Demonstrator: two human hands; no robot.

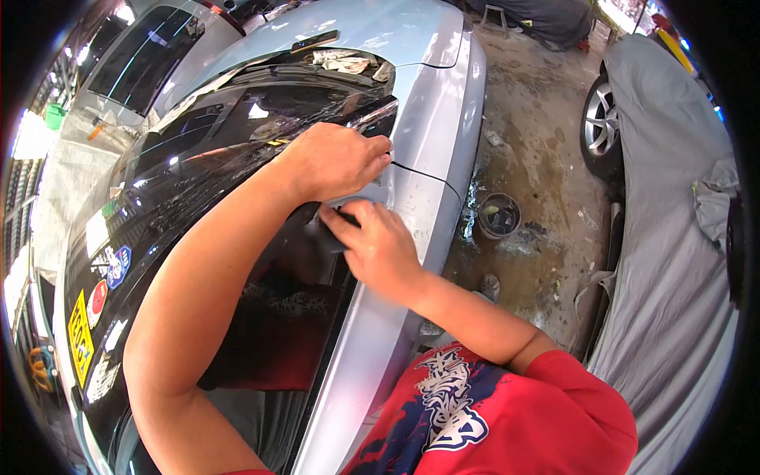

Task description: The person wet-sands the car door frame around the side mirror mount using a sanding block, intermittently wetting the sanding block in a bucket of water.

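Note:
My left hand (336, 161) is closed at the corner of the car's dark glass, its fingertips by the pale body panel (427, 146). What it holds, if anything, is hidden. Just below it, my right hand (380, 244) presses a dark grey sheet (334, 240) against the car where the black side window (273, 317) meets the bodywork. The fingers are bent round the sheet. The light blue-grey panel beside the hands looks wet and spotted.
A bucket (499, 216) with dark contents stands on the wet, stained floor (546, 261) right of the car. A fabric-covered car (673, 214) with an exposed wheel (603, 120) is farther right. Crumpled paper (344, 62) lies near the windshield's base.

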